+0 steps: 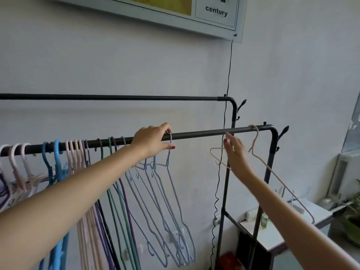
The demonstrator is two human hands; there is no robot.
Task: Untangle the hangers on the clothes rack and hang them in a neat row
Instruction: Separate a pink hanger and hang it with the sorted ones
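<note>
Pinching a pale blue hanger [171,164] hook on the front rail [204,133] with my left hand [152,141] — right hand [234,152] fingers loose, apart, just short of the pink hanger [255,145] beyond them.

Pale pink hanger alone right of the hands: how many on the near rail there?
1. A single pale pink hanger hooks the near rail by its right bend, apart from the bunch left of the left hand; the right hand hides part of it.

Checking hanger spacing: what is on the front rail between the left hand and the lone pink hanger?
Head view: the front rail is bare between the left hand and the pink hanger; only the right hand hovers below.
</note>
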